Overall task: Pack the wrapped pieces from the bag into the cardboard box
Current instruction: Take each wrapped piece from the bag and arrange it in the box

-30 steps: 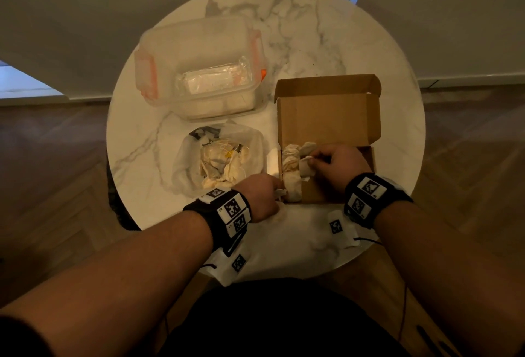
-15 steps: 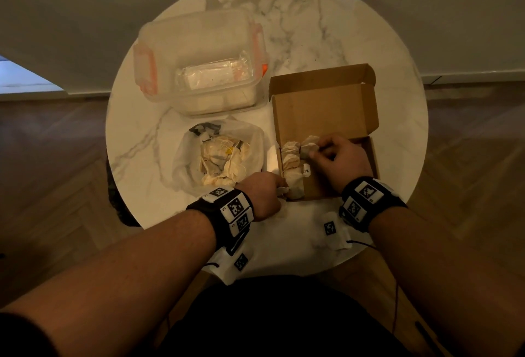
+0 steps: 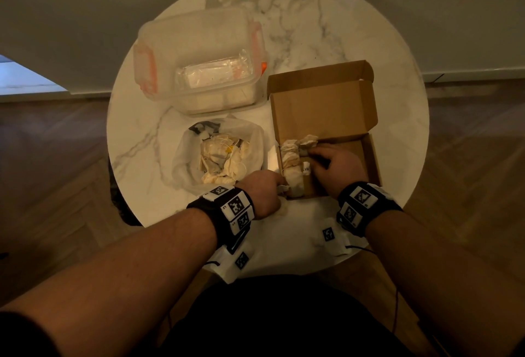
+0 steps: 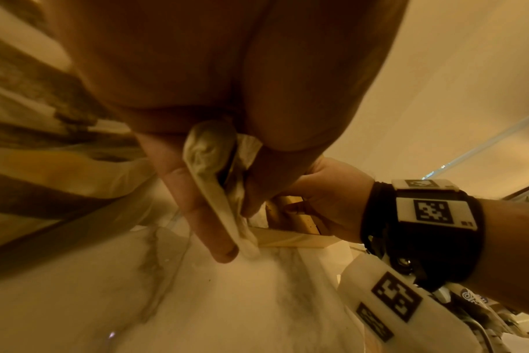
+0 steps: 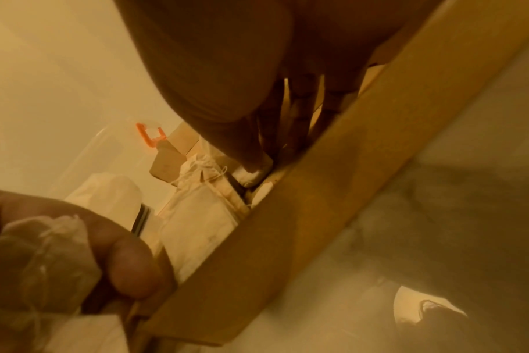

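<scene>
Since a second ago my right hand has slid a bit deeper into the cardboard box, nudging the wrapped pieces tighter against the left wall, and the box itself looks turned a touch on the counter. So where am I at: there's one row of pieces lined up along the left side of the box, and the rest of the floor is bare cardboard, so I'd say I'm early on, maybe a quarter in. The bag beside the box holds a decent heap to go. Right hand's fingers are curled down among the packed pieces, and I can't tell if they're pinching one or just pushing. Left hand sits at the box's near left corner, pinching another wrapped piece between thumb and fingers, ready to go in next. That clear plastic tub at the back isn't part of this.
</scene>
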`<state>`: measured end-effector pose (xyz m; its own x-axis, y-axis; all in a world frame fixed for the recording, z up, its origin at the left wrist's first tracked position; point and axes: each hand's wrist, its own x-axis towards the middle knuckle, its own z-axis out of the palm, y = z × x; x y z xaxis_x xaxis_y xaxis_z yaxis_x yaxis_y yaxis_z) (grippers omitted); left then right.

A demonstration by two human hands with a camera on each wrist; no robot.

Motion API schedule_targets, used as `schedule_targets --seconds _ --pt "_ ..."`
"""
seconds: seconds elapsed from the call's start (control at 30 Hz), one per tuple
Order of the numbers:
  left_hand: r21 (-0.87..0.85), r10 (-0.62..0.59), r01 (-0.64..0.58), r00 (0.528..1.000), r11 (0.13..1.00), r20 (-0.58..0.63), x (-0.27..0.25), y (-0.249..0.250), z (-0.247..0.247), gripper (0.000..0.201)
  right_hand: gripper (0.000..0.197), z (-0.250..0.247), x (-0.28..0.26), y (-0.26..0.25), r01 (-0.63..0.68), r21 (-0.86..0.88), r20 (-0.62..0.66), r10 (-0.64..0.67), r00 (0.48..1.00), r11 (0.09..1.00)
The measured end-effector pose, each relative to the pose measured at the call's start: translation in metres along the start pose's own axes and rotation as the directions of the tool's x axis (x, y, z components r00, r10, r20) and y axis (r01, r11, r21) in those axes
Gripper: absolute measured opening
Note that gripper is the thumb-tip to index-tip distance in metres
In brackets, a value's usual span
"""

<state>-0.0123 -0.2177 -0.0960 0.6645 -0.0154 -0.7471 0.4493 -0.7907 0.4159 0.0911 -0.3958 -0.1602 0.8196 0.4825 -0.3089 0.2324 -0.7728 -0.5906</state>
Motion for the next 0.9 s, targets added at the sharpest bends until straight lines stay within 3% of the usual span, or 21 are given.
schedule_targets --seconds 0.13,0.27,0.43,0.47,0.5,0.57,0.6,0.63,0.7,0.83,0.9 --pt "0.001 -0.006 0.006 1.0 1.0 -0.019 -0.002 0.002 -0.001 0.039 0.035 -0.001 -0.001 0.002 0.069 -0.025 0.028 -0.068 0.997 0.997" --pt "-0.03 -0.004 0.003 0.999 1.0 -0.035 -0.006 0.004 -0.002 0.037 0.033 -0.006 -0.005 0.006 0.029 0.01 0.034 -0.03 0.999 1.0" --pt "-0.251 0.034 -0.076 0.986 0.965 -0.166 -0.019 0.006 -0.012 0.026 0.018 -0.036 -0.02 -0.007 -0.014 0.115 0.039 0.009 0.999 0.993" --pt "-0.378 0.011 -0.087 0.98 0.922 -0.199 -0.022 0.007 -0.015 0.024 0.013 -0.042 -0.023 -0.012 -0.011 0.161 0.046 0.004 0.999 0.987" --pt "-0.561 -0.04 -0.083 0.978 0.823 -0.204 -0.024 0.009 -0.017 0.023 0.009 -0.049 -0.027 -0.018 -0.01 0.21 0.066 -0.004 0.998 0.978" --pt "-0.883 -0.123 -0.068 0.982 0.465 -0.141 -0.025 0.014 -0.021 0.026 0.014 -0.059 -0.034 -0.031 -0.009 0.307 0.123 -0.03 0.992 0.952" --pt "-0.956 -0.148 -0.073 0.982 0.286 -0.119 -0.022 0.016 -0.021 0.028 0.016 -0.063 -0.037 -0.037 -0.019 0.364 0.145 -0.037 0.989 0.931" --pt "-0.981 -0.168 -0.088 0.979 0.175 -0.118 -0.019 0.018 -0.022 0.03 0.018 -0.067 -0.04 -0.044 -0.028 0.42 0.155 -0.042 0.987 0.907" --pt "-0.986 -0.188 -0.124 0.972 0.115 -0.144 -0.015 0.023 -0.024 0.03 0.016 -0.071 -0.041 -0.053 -0.046 0.505 0.149 -0.035 0.988 0.862" --pt "-0.982 -0.156 -0.144 0.974 0.123 -0.162 -0.014 0.032 -0.026 0.026 0.007 -0.071 -0.03 -0.056 -0.093 0.552 0.098 0.047 0.994 0.829" --pt "-0.984 -0.138 -0.117 0.981 0.134 -0.136 -0.015 0.032 -0.026 0.036 0.008 -0.072 -0.026 -0.055 -0.095 0.578 0.069 0.068 0.995 0.811"
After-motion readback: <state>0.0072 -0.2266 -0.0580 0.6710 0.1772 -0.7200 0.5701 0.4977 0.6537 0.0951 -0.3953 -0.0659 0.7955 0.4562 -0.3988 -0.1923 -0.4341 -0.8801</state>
